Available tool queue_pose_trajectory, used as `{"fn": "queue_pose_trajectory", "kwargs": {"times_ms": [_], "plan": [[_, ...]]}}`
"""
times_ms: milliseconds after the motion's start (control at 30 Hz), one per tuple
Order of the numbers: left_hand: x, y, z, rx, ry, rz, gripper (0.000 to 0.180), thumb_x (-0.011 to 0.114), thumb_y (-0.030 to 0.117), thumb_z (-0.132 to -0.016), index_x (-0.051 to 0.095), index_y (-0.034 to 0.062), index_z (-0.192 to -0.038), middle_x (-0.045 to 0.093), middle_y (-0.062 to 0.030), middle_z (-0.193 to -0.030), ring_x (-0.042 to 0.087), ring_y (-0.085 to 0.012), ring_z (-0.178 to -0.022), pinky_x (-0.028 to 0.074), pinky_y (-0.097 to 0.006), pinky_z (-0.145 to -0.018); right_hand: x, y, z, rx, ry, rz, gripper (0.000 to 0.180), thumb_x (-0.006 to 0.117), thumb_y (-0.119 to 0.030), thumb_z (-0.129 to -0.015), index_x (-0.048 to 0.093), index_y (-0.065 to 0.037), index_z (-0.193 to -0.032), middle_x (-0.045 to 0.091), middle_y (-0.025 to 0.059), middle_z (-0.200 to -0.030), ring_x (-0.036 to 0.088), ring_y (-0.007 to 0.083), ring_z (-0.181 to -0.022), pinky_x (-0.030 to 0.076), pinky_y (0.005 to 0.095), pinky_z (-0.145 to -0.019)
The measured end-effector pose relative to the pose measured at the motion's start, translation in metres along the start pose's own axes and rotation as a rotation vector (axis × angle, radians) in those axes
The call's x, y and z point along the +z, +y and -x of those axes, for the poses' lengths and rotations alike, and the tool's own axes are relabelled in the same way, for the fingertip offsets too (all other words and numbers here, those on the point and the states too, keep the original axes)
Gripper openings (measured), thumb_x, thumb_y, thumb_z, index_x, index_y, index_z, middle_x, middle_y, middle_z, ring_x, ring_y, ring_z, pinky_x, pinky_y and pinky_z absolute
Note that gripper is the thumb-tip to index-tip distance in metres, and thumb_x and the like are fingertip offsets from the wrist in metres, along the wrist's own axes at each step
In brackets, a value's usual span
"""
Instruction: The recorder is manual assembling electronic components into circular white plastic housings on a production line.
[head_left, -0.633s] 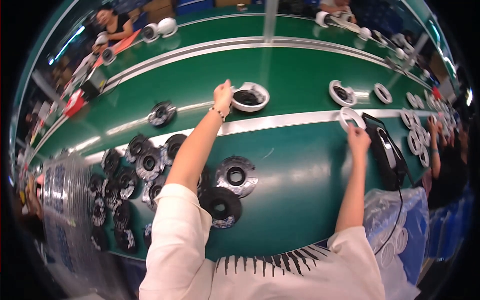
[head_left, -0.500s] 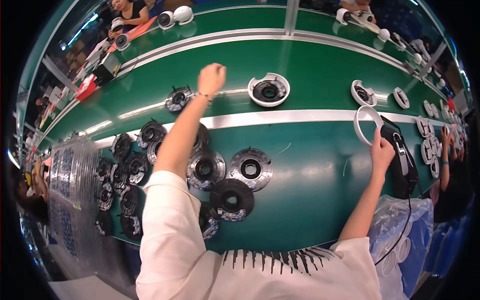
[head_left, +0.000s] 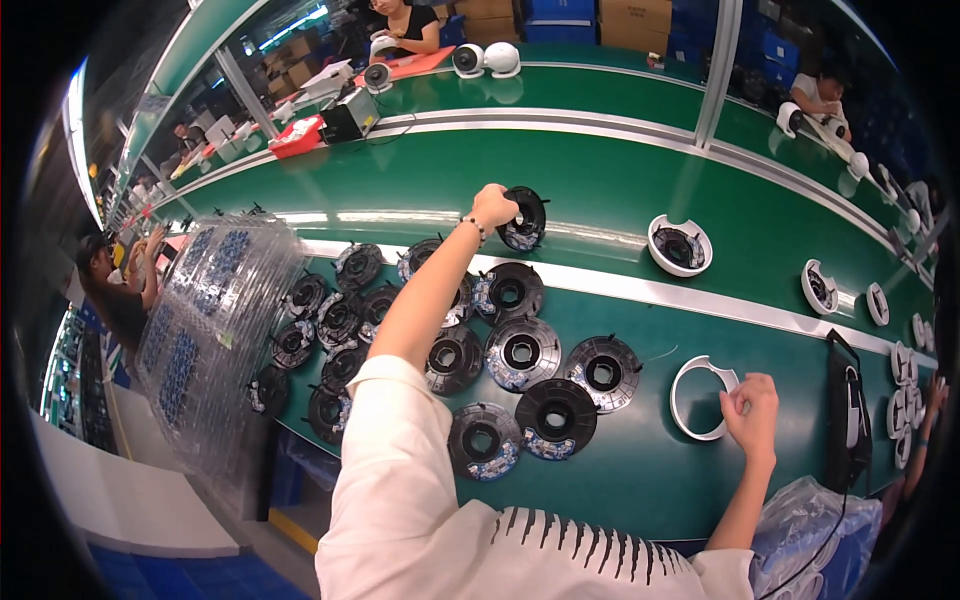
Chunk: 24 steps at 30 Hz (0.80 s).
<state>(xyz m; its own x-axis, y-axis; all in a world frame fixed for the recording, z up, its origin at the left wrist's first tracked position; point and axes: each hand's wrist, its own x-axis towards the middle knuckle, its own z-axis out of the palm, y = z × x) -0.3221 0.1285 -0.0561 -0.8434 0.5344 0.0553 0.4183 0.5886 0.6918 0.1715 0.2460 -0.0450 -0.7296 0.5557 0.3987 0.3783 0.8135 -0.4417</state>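
My left hand [head_left: 492, 208] is closed on the edge of a black round disc [head_left: 535, 210] with a hole in its middle, tilted up over the green belt. My right hand [head_left: 753, 412] pinches the rim of a white plastic ring [head_left: 686, 428], which has a notch in its edge; it is just over the green table or resting on it, I cannot tell which. Between my arms lie several black discs [head_left: 603, 373] with centre holes, many showing small blue-and-white circuit boards. On the belt, ahead of the ring, sits a white round housing [head_left: 680, 262] with a black disc inside.
Stacked clear plastic trays [head_left: 215, 330] stand at the left. A metal rail [head_left: 640, 284] divides table and belt. More white housings [head_left: 820, 287] sit farther right, beyond a black device [head_left: 848, 410] with a cable. A plastic-lined bin [head_left: 815, 530] is at lower right. Co-workers sit across and at both sides.
My left hand has taken hold of the black disc on the belt and tilted it up. My right hand has brought the white ring lower and nearer to me. The view has swung left.
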Motion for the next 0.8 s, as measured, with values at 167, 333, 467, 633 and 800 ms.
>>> {"fn": "queue_pose_trajectory", "kwargs": {"times_ms": [167,333,467,633,800], "plan": [[-0.023,0.046,0.084,0.137,0.016,0.642,0.021,0.057,0.003,-0.065,0.055,-0.0028,-0.086,0.059,-0.0094,-0.078,0.057,-0.0168,-0.072,0.045,-0.029,-0.062,0.020,-0.046,0.007,0.167,0.066,0.149,0.065,0.076,-0.028,-0.049,0.045,0.001,-0.098,0.039,0.0195,-0.113,0.035,0.0363,-0.107,0.033,0.0411,-0.088],[-0.066,0.082,0.205,0.088,-0.281,1.116,0.028,0.048,-0.003,-0.076,0.046,-0.0015,-0.104,0.056,-0.0080,-0.095,0.055,-0.0144,-0.085,0.048,-0.027,-0.070,0.020,-0.051,0.009,0.413,-0.208,0.162,0.109,0.077,-0.045,-0.043,0.023,0.002,-0.125,0.023,0.0243,-0.129,0.024,0.0382,-0.118,0.027,0.0433,-0.094],[-0.077,0.075,0.254,0.130,-0.281,1.233,0.032,0.049,-0.004,-0.077,0.042,-0.0020,-0.108,0.052,-0.0098,-0.104,0.051,-0.0162,-0.095,0.042,-0.029,-0.083,0.010,-0.072,0.000,0.551,-0.318,0.177,0.118,0.079,-0.040,-0.040,0.014,0.001,-0.128,0.022,0.0238,-0.130,0.023,0.0374,-0.120,0.028,0.0444,-0.094],[-0.063,0.066,0.282,0.052,-0.219,1.389,0.033,0.048,-0.005,-0.077,0.040,-0.0017,-0.108,0.051,-0.0107,-0.105,0.051,-0.0183,-0.096,0.044,-0.030,-0.080,0.007,-0.054,0.006,0.418,-0.365,0.082,0.122,0.082,-0.035,-0.035,0.013,-0.001,-0.130,0.020,0.0228,-0.131,0.020,0.0372,-0.121,0.023,0.0465,-0.096],[-0.051,0.075,0.298,0.076,-0.126,1.424,0.029,0.047,-0.002,-0.078,0.043,-0.0039,-0.106,0.053,-0.0132,-0.102,0.054,-0.0195,-0.092,0.044,-0.031,-0.080,-0.024,-0.067,0.023,0.375,-0.508,0.112,0.119,0.081,-0.029,-0.034,0.015,-0.007,-0.130,0.018,0.0198,-0.132,0.011,0.0372,-0.124,0.014,0.0525,-0.098]]}}
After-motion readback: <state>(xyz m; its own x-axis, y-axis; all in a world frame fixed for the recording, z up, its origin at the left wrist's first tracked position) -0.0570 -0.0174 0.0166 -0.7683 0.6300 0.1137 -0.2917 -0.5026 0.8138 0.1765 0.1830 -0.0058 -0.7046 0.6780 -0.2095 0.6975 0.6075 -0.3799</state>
